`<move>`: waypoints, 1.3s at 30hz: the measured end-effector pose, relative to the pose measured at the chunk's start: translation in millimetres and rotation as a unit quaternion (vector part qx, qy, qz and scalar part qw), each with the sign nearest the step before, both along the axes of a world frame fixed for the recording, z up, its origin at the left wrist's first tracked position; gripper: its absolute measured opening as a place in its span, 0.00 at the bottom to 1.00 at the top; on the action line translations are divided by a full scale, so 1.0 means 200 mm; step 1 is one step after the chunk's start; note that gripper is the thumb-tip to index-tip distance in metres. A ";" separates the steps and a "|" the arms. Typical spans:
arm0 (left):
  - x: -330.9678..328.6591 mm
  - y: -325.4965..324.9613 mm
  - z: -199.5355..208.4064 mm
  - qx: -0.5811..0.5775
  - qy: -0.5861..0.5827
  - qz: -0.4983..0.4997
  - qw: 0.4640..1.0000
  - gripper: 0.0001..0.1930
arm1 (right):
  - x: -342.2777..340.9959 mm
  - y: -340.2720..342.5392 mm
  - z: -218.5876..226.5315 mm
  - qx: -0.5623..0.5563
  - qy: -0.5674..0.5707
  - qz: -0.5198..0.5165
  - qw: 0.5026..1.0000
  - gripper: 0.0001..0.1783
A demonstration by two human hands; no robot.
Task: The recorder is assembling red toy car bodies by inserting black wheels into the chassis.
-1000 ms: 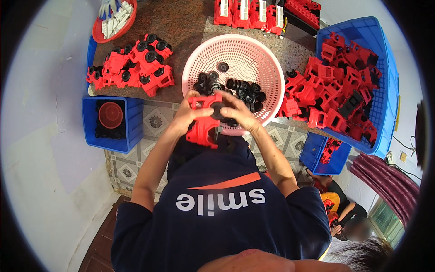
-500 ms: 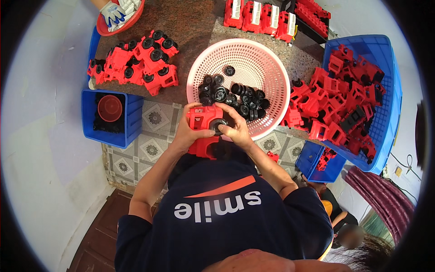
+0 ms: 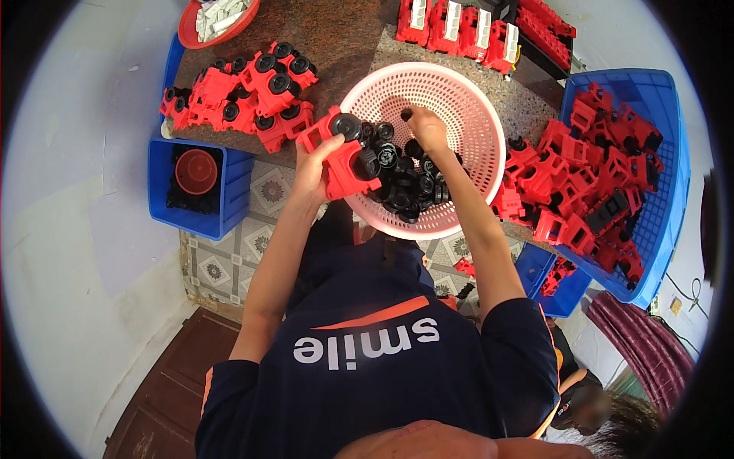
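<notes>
- Near the middle of the frame, the left hand [image 3: 319, 157] is gripping a red toy body [image 3: 340, 157] at the rim of the pink basket [image 3: 459, 96]; half a second ago both hands were closing on it lower down.
- Now the right hand [image 3: 428, 128] is reaching into the basket, fingers pinching among black wheels [image 3: 405, 180], so another wheel is likely being fetched.
- One black wheel [image 3: 345, 125] is already sitting on the blocky body.
- Finished red toys [image 3: 245, 92] are piling on the desk [image 3: 336, 30], upper left.
</notes>
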State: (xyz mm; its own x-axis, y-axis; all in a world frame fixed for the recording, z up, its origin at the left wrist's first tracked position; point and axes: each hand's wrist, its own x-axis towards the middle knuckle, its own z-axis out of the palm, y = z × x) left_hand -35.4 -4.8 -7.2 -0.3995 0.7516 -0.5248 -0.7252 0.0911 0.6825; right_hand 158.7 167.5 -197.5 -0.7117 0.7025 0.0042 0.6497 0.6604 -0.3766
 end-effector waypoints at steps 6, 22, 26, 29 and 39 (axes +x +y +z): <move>0.00 0.05 -0.09 -0.010 0.019 0.006 1.000 0.32 | 0.06 -0.32 0.83 -0.508 0.369 -0.165 0.761 0.13; 0.09 0.11 0.05 -0.014 0.022 -0.066 0.998 0.68 | 0.03 -0.53 1.03 -0.505 0.328 -0.126 0.789 0.33; 0.15 0.03 0.11 0.035 0.134 -0.170 0.976 0.61 | -0.01 -0.55 1.07 -0.480 0.378 -0.163 0.775 0.31; 0.19 0.08 0.12 0.039 0.115 -0.116 0.986 0.54 | -0.05 -0.54 0.98 -0.546 0.468 -0.209 0.662 0.30; -0.13 0.60 -0.22 0.027 0.258 -0.040 0.965 0.64 | 0.19 -0.16 1.00 -0.143 0.294 -0.234 0.916 0.29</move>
